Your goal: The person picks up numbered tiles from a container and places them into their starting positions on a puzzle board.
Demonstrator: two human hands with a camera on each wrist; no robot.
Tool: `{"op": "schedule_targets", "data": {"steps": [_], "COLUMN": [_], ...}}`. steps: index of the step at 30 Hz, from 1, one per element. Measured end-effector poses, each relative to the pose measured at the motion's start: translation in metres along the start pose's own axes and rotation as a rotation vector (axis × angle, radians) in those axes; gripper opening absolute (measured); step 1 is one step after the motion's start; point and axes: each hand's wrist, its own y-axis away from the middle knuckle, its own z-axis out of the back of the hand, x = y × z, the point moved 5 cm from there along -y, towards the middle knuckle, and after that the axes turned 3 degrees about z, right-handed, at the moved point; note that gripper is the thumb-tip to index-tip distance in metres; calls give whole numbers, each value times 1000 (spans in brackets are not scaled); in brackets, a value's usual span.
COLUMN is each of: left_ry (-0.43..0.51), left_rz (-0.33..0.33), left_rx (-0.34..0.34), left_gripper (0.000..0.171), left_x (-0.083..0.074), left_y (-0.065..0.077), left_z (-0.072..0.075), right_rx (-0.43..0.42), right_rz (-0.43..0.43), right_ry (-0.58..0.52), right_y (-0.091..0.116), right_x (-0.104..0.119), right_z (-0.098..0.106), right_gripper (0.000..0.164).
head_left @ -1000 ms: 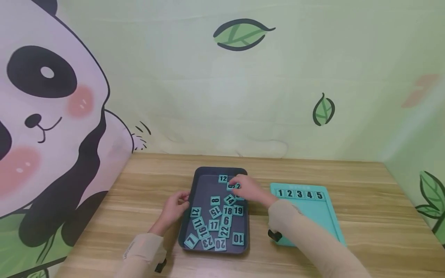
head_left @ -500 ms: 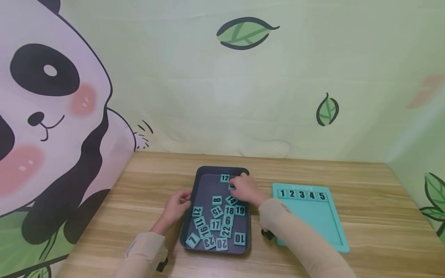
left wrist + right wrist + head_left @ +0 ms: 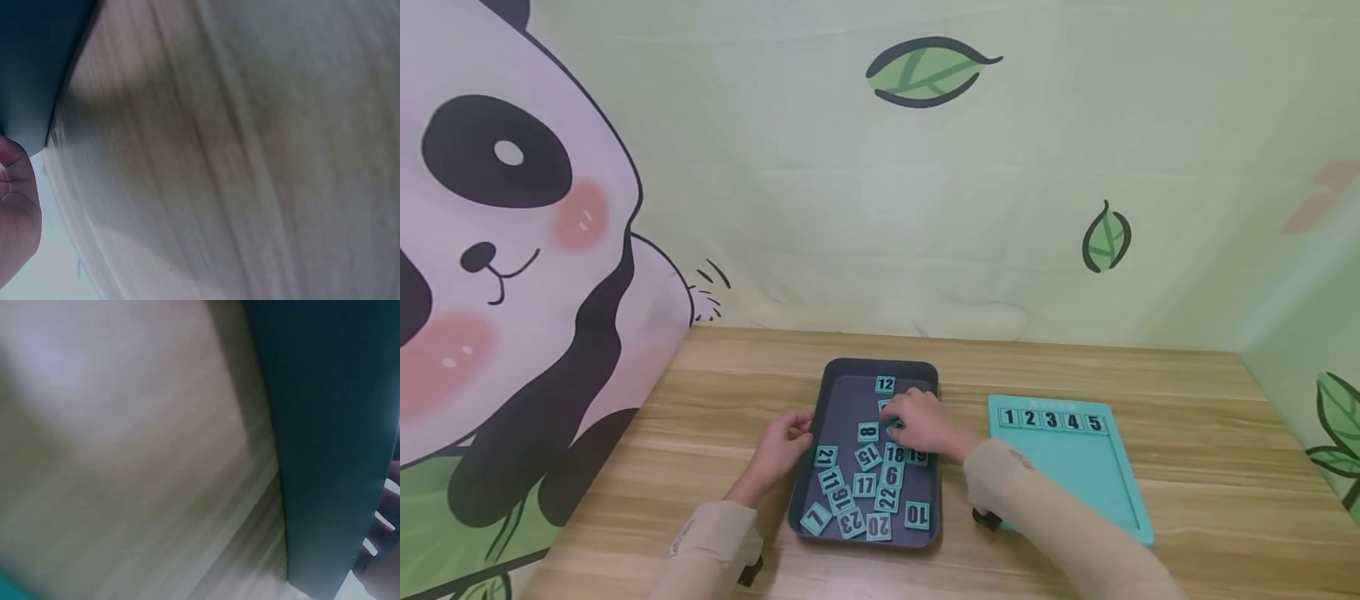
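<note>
A dark tray (image 3: 842, 379) on the table holds several teal number tiles, among them the 12 tile (image 3: 885, 384), the 8 tile (image 3: 868, 432) and the 10 tile (image 3: 917, 515). My left hand (image 3: 781, 450) grips the tray's left rim with bent fingers. In the left wrist view part of this hand (image 3: 19, 212) shows beside the tray wall (image 3: 31, 75). My right hand (image 3: 921, 423) reaches over the tray's right wall, fingertips down among tiles in the upper half. It covers some tiles there, and I cannot tell whether it pinches one. Its fingers (image 3: 387, 506) appear past the wall in the right wrist view.
To the right lies a teal board (image 3: 1060, 467) with the tiles 1 to 5 in a row along its top; my right sleeve (image 3: 1045, 517) crosses its lower left part. A printed cloth backdrop (image 3: 775, 208) stands behind the wooden table (image 3: 1217, 467).
My right hand has moved down and slightly left inside the tray, now covering the 14 tile. A tile by its fingertips has shifted left. My left hand stays at the rim.
</note>
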Motion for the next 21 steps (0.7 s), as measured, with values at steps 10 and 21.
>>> {"op": "schedule_targets", "data": {"steps": [10, 21], "left_ry": [-9, 6], "left_rz": [-9, -10], "left_rx": [-5, 4], "left_gripper": [33, 35], "left_x": [2, 0], "left_y": [-1, 0], "left_z": [0, -2], "right_rx": [11, 71], "right_rz": [109, 98], "right_ry": [81, 127], "right_y": [31, 44], "right_x": [15, 23], "right_z": [-7, -15], "right_gripper": [28, 29]}}
